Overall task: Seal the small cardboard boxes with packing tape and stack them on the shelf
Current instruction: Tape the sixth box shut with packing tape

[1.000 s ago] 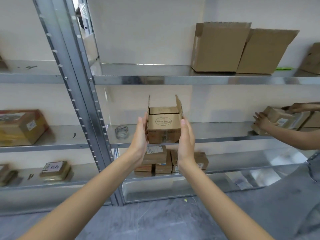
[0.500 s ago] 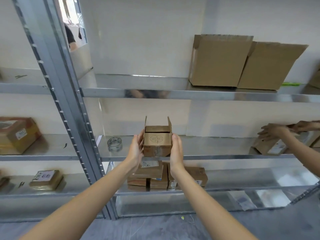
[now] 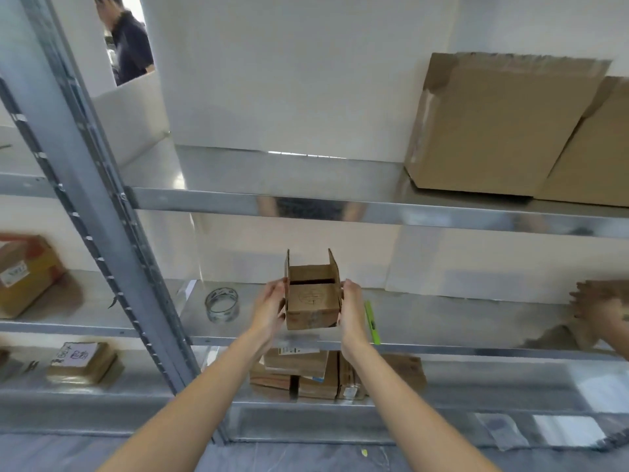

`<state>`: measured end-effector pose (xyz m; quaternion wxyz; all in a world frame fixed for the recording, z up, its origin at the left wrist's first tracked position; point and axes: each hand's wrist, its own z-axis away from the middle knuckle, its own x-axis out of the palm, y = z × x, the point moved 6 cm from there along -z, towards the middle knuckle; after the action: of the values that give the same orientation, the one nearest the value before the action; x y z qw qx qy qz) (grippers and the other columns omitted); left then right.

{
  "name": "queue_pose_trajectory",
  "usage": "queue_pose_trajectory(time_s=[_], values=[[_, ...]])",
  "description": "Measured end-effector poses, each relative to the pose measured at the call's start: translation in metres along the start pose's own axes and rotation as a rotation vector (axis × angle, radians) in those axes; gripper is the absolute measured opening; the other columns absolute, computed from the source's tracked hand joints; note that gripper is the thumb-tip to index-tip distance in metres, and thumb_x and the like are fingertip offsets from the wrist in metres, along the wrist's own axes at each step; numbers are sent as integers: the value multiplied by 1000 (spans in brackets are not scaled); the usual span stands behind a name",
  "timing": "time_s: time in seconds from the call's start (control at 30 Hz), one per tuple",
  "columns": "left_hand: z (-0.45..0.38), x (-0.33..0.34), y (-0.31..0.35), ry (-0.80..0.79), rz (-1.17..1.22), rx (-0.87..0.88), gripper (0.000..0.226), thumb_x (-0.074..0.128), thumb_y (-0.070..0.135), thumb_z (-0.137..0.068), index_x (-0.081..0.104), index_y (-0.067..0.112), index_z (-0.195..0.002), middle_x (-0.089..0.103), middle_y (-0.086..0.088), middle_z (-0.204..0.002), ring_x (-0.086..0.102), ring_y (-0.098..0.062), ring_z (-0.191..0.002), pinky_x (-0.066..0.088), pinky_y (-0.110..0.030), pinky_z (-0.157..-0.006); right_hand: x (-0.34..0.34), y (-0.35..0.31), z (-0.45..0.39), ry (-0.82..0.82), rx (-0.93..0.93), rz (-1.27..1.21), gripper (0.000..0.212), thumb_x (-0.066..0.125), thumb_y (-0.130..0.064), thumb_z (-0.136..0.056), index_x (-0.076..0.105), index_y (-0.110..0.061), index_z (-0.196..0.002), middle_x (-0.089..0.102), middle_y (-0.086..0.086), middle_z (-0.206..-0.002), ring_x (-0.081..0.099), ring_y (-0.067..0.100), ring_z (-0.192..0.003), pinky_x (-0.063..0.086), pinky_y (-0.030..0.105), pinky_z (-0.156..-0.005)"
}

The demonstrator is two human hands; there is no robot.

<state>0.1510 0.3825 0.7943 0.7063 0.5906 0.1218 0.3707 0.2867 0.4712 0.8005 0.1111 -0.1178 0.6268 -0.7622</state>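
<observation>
A small cardboard box is held between my two hands above the front of the middle metal shelf. Its two side flaps stand upright and its two inner flaps lie nearly closed with a dark gap between them. My left hand presses flat against the box's left side. My right hand presses flat against its right side. A roll of clear packing tape lies on the same shelf, left of the box. Several small cardboard boxes are stacked on the shelf below.
A green utility knife lies on the shelf right of my right hand. Two large open cartons stand on the top shelf. Another person's hands handle a box at far right. A steel upright stands at left, with more boxes beyond it.
My hands have carried the box forward and up toward the middle shelf, and the view has tilted upward. The other person's hands have shifted at the right.
</observation>
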Motion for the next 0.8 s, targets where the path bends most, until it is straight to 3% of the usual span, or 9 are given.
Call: queue_pose_trajectory(time_s=[0.17,0.23,0.3,0.37,0.43,0.53,0.6,0.67,0.8], values=[[-32,-15,-29,85,-128,-40,10,51,15,-97,48,7,-103,58,-19,-117,60,-14,-87,56,-45,-79,14,31,-44,-122,65,117,21,58,-15,-92,44,-23,-106,62,3,-104,60,15,-93,49,27,-74],[-39,-18,-37,89,-158,-48,19,56,11,-94,45,8,-109,56,-19,-116,61,-16,-85,58,-28,-61,15,42,-64,-150,100,176,30,56,-4,-89,43,-20,-110,61,9,-108,60,22,-95,50,33,-73],[-44,-22,-44,96,-176,-50,46,62,7,-89,33,14,-125,54,-14,-112,59,-14,-85,55,-19,-55,15,49,-83,-170,129,225,31,57,2,-87,44,-17,-109,59,11,-109,58,24,-93,48,26,-67],[-52,-29,-55,111,-248,-46,79,68,9,-85,14,20,-142,56,-12,-107,60,-13,-88,52,-19,-61,16,55,-100,-207,158,267,28,55,6,-86,47,-12,-106,56,9,-102,56,20,-87,45,21,-62],[-58,-33,-65,98,-321,-46,90,72,10,-81,10,25,-144,58,-8,-97,61,-13,-87,48,-16,-64,19,59,-116,-252,179,303,27,50,12,-85,50,-10,-102,55,9,-98,54,18,-83,43,20,-60],[-67,-40,-69,114,-460,-16,60,73,9,-80,36,21,-125,54,-6,-91,57,-22,-87,49,-13,-63,22,62,-135,-306,173,353,32,44,17,-82,55,-8,-98,57,9,-93,53,17,-80,43,19,-57],[-72,-48,-67,160,-654,47,38,71,18,-83,51,11,-114,46,-8,-104,51,-25,-98,48,-22,-83,28,63,-143,-343,139,403,31,45,16,-83,57,-9,-96,57,6,-90,53,18,-82,42,21,-61],[-80,-54,-68,181,-758,84,34,68,25,-86,59,3,-110,38,-9,-116,45,-24,-109,38,-26,-97,37,62,-149,-376,38,522,31,46,14,-82,58,-13,-90,57,0,-84,53,20,-86,39,21,-62],[-90,-48,-73,190,-732,17,43,66,24,-88,50,-1,-119,43,-4,-123,47,-19,-104,39,-23,-85,50,60,-147,-441,-127,691,9,64,-12,-85,61,-22,-85,56,-3,-98,50,15,-100,35,18,-73]])
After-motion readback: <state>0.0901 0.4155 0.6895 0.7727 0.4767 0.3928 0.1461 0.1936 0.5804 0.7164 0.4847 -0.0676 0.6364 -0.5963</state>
